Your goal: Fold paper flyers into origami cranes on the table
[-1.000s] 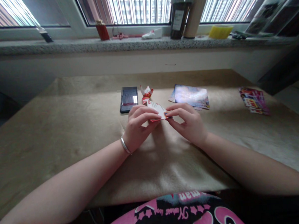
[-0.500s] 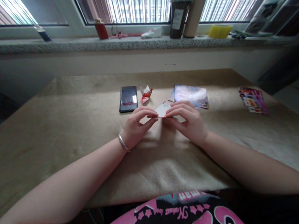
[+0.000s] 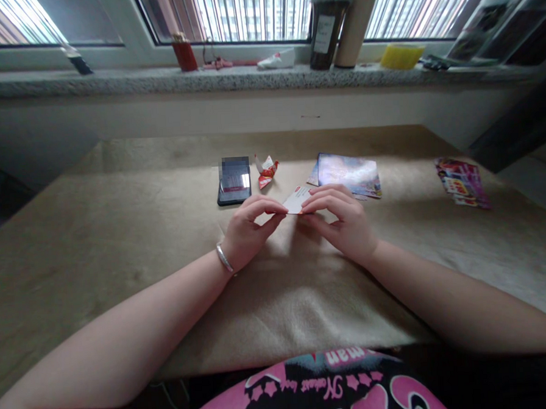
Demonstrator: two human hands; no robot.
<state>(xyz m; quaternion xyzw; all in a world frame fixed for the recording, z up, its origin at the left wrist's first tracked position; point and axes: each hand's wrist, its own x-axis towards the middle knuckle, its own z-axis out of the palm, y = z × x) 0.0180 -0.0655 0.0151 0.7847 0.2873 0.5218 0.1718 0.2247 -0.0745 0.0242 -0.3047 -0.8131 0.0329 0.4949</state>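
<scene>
A small piece of folded paper, white with some red print, is held just above the table. My left hand pinches its left edge between thumb and fingers. On the other side my right hand grips the right edge the same way. The fingers cover both ends of the paper. Just beyond my left hand stands a red and white origami crane. Beside the crane lies a black smartphone.
Shiny printed sheets lie behind my right hand. A fan of pink and red cards rests at the right of the cloth-covered table. On the windowsill stand a red container, a dark jar and yellow tape.
The paper's near edge has tipped slightly, and the red showing along it has shrunk. Both hands keep their pinch in nearly the same place.
</scene>
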